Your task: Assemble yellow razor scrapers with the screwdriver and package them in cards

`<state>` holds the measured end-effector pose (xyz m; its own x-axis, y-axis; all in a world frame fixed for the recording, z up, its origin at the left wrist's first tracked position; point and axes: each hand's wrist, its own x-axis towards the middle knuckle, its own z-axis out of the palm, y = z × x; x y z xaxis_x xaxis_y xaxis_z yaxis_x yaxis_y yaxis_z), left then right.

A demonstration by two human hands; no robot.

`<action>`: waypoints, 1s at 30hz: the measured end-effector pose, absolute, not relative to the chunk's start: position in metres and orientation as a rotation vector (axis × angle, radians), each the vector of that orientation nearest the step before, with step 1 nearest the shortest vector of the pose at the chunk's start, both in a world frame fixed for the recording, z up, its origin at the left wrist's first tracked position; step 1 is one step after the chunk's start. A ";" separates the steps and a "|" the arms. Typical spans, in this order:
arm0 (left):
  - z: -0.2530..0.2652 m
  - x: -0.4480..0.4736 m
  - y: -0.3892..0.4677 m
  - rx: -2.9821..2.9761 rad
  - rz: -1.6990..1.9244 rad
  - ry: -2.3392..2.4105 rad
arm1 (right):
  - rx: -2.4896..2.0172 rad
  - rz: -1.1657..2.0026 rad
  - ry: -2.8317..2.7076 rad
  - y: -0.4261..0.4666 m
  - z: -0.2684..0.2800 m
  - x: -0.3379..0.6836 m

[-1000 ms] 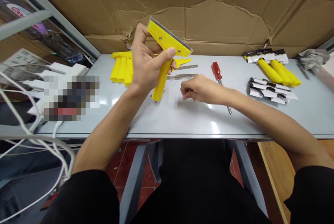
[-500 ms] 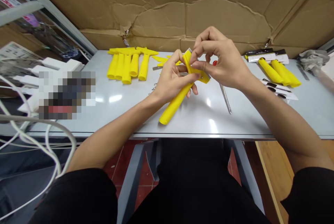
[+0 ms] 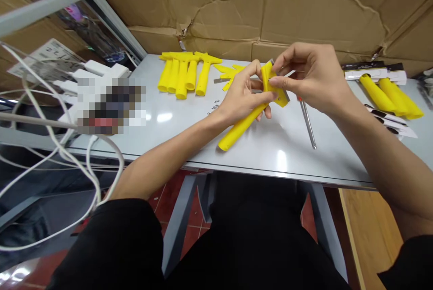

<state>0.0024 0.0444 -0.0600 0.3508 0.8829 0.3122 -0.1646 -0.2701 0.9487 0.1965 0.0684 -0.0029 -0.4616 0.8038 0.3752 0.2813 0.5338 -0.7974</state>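
Observation:
My left hand [image 3: 241, 94] is wrapped round a yellow plastic scraper [image 3: 241, 128], its round handle slanting down to the left above the table. A thin metal blade [image 3: 286, 99] shows along the edge of its wide head. At that head, my right hand [image 3: 313, 73] has its thumb and index finger closed in a pinch. A tiny metal screw [image 3: 269, 80] shows at the thumb tip, against the yellow plastic. Below the right hand lies a screwdriver [image 3: 308, 125], its red end partly hidden. Several small loose screws [image 3: 214, 107] lie left of the scraper.
Several yellow scraper handles [image 3: 182, 73] stand grouped at the back left. Flat yellow pieces [image 3: 228, 73] lie behind my left hand. More yellow handles [image 3: 389, 96] and packaging cards [image 3: 394, 121] are at the right. White cables [image 3: 91, 159] hang at the left; cardboard [image 3: 230, 19] backs the table.
The view has turned, so the table appears tilted and most things sit farther right. The scraper stays in my left hand. My right thumb and index finger are a little farther apart at its head.

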 end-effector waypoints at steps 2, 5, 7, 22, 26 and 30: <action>-0.060 0.002 0.045 1.497 1.173 0.671 | -0.856 0.923 -2.005 0.071 -0.005 0.197; -0.061 0.001 0.046 1.509 1.187 0.640 | -0.853 1.014 -2.000 0.072 -0.003 0.199; -0.060 0.001 0.046 1.513 1.195 0.635 | -0.845 1.053 -1.984 0.071 -0.001 0.200; -0.057 0.001 0.046 1.453 1.147 0.614 | -0.970 0.637 -2.160 0.050 0.006 0.188; -0.056 0.002 0.045 1.466 1.176 0.621 | -0.948 0.718 -2.112 0.052 0.005 0.188; -0.055 0.001 0.044 1.482 1.185 0.639 | -0.930 0.867 -2.034 0.056 0.004 0.190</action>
<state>0.0012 0.0445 -0.0554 0.3585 0.8727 0.3314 -0.2026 -0.2737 0.9402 0.1899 0.0558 0.0038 -0.4752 0.8157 0.3298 0.3265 0.5116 -0.7948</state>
